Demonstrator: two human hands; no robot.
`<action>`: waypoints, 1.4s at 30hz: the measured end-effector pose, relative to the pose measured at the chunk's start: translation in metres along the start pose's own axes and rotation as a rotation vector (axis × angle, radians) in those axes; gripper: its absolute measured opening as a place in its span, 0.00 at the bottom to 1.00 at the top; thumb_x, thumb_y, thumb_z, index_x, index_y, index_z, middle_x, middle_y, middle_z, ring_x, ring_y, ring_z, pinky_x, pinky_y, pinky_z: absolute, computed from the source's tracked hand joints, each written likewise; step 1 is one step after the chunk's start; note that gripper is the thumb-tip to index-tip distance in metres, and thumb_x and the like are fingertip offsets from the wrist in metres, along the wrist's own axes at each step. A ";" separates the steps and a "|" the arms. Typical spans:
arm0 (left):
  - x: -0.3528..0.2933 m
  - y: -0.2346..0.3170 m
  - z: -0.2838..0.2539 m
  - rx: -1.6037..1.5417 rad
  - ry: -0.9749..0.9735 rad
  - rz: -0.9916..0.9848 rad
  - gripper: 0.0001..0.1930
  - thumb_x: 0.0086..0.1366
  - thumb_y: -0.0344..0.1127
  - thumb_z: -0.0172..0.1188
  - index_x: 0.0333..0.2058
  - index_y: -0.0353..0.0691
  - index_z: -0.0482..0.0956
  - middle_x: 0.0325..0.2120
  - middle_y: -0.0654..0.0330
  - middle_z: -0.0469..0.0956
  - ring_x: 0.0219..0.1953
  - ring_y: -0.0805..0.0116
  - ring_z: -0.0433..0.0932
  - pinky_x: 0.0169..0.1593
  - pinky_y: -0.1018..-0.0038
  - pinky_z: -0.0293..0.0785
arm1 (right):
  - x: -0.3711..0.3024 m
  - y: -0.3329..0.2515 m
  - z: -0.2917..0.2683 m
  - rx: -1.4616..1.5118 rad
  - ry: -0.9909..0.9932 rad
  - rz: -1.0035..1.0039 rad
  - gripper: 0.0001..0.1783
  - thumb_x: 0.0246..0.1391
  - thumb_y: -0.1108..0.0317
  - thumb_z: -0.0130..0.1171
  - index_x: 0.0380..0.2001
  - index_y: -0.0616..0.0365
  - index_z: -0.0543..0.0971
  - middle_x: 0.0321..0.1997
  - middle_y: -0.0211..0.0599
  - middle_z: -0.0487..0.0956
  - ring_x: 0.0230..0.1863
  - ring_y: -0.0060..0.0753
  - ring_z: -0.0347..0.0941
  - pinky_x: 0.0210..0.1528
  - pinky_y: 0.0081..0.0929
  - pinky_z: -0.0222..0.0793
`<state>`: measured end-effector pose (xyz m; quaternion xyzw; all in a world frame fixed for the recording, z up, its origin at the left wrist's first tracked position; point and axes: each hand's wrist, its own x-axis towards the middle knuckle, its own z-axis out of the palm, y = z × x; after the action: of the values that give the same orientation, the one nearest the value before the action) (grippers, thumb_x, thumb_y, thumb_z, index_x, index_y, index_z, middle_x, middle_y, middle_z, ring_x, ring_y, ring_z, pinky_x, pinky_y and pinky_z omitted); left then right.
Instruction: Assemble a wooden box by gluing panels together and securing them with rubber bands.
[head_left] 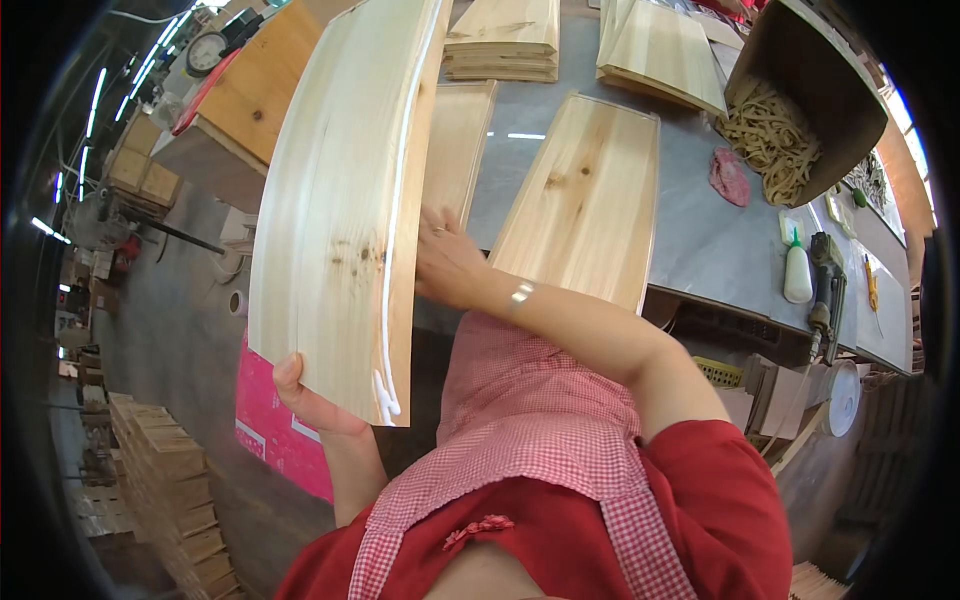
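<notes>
A long, pale wooden panel [330,190] is held up on edge in front of me. A line of white glue [398,190] runs along its right side and ends in a zigzag at the lower corner. My left hand [310,395] is closed on the panel's lower end, thumb on the near face. At the panel's right edge, my right hand [450,262] grips it from behind, its fingers partly hidden. A tapered wooden panel [580,200] lies on the grey table [690,240] beside my right forearm. Another wooden panel [460,140] lies partly behind the raised one.
Stacked panels [500,45] and more boards [660,55] stand at the table's far side. A box [815,70] tipped on its side spills tan strips [775,140]. Near the right lie a pink cloth [729,178], a white glue bottle [797,268] and an air nail gun [826,290].
</notes>
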<state>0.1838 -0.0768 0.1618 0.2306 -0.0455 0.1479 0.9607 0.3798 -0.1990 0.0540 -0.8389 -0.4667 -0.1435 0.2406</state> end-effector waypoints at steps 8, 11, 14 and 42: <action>0.036 -0.032 -0.008 0.057 0.121 -0.102 0.36 0.62 0.36 0.55 0.67 0.32 0.56 0.64 0.46 0.65 0.65 0.49 0.66 0.68 0.52 0.60 | -0.148 0.047 -0.116 -0.288 -0.360 0.240 0.47 0.47 0.61 0.66 0.69 0.62 0.58 0.74 0.56 0.53 0.76 0.58 0.46 0.74 0.55 0.43; 0.054 -0.049 -0.006 0.224 0.243 -0.128 0.35 0.60 0.34 0.55 0.66 0.31 0.57 0.62 0.48 0.67 0.63 0.52 0.69 0.66 0.54 0.64 | -0.167 0.052 -0.126 -0.285 -0.333 0.195 0.40 0.51 0.70 0.56 0.69 0.62 0.59 0.74 0.56 0.55 0.76 0.57 0.47 0.73 0.54 0.45; 0.055 -0.061 -0.010 0.496 0.288 -0.219 0.34 0.60 0.31 0.55 0.65 0.31 0.59 0.59 0.49 0.70 0.61 0.53 0.70 0.64 0.56 0.68 | -0.194 0.052 -0.141 -0.201 -0.346 0.184 0.39 0.52 0.74 0.53 0.69 0.60 0.59 0.74 0.53 0.55 0.76 0.55 0.47 0.74 0.53 0.45; 0.049 -0.153 0.005 1.701 -0.223 -0.080 0.17 0.63 0.30 0.62 0.49 0.30 0.76 0.42 0.53 0.79 0.45 0.60 0.79 0.49 0.67 0.75 | -0.203 0.056 -0.153 -0.128 -0.356 0.182 0.35 0.55 0.67 0.51 0.68 0.58 0.62 0.75 0.48 0.56 0.77 0.52 0.48 0.73 0.53 0.46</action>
<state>0.2774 -0.1963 0.1086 0.8870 -0.0051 0.0744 0.4557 0.3183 -0.4513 0.0730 -0.9032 -0.4143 0.0001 0.1124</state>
